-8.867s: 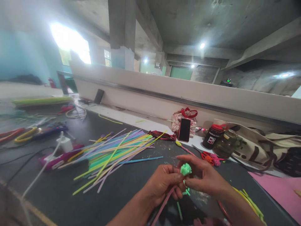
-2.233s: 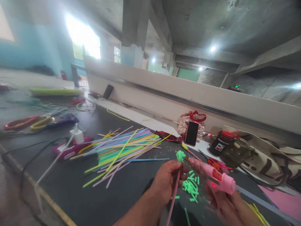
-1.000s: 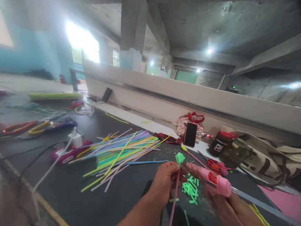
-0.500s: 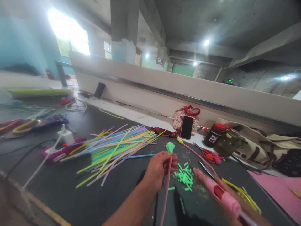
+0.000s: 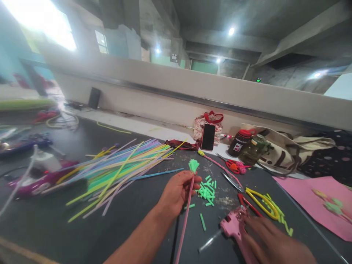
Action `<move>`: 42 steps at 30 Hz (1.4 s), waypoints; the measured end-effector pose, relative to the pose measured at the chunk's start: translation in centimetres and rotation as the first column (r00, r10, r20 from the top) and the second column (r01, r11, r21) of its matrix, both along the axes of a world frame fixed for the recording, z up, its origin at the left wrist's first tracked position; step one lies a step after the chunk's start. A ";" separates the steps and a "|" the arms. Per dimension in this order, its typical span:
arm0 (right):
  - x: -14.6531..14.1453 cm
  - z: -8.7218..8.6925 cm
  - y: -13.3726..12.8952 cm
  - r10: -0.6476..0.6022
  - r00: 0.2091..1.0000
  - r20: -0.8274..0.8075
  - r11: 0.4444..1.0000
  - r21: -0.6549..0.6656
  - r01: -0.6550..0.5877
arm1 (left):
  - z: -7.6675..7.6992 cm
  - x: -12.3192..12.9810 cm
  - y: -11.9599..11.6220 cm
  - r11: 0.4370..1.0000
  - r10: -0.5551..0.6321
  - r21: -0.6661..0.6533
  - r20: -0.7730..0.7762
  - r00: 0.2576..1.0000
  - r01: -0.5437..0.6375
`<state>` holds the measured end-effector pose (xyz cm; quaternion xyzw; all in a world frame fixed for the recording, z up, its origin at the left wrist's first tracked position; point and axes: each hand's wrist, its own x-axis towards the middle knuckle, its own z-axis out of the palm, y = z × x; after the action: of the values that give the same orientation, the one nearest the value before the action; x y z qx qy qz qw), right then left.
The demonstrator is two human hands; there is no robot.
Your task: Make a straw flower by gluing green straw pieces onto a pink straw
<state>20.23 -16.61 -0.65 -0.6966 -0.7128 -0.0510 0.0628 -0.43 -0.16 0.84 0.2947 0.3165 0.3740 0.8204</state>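
Note:
My left hand pinches a pink pipe-cleaner stem near its top, where a tuft of short green pieces fans out above my fingers. The stem runs down to the bottom edge of the view. My right hand, blurred by motion, is at the handle of a pink glue gun; its grip cannot be made out. From the gun's back end a clear glue stick juts to the left. Between the hands lies a pile of cut green pieces.
Long coloured pipe cleaners spread on the dark table to the left, near a purple power strip. Scissors and yellow-handled pliers lie at right. Behind stand a phone, a bottle and a bag. Pink paper is far right.
The view has shifted, moving the scene left. The glue gun and my right hand are lower, and the gun has turned, uncovering the scissors and pliers. My left hand keeps its hold on the stem.

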 end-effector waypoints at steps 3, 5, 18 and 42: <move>0.0 2.7 4.1 0.028 0.996 -0.083 0.998 -0.050 -0.032 | 0.0 0.0 -0.1 0.999 -0.049 -0.018 0.010 0.999 0.049; 0.0 3.3 7.7 0.113 0.992 -0.064 0.991 -0.069 -0.117 | 0.0 0.0 0.0 0.997 -0.074 -0.029 0.015 0.997 0.074; 0.9 1.2 14.2 0.215 0.973 -0.089 0.967 -0.119 -0.224 | -0.8 0.0 0.1 0.992 -0.125 -0.011 0.043 0.991 0.126; -3.2 5.1 12.4 -0.015 0.433 -0.901 1.000 -0.012 0.010 | -0.9 0.3 -0.1 0.991 -0.131 0.007 0.080 0.988 0.131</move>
<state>17.05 -4.19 4.43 -0.6221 -0.5649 0.3292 0.4306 -0.16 -0.27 -0.03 0.3001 0.2631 0.3311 0.8550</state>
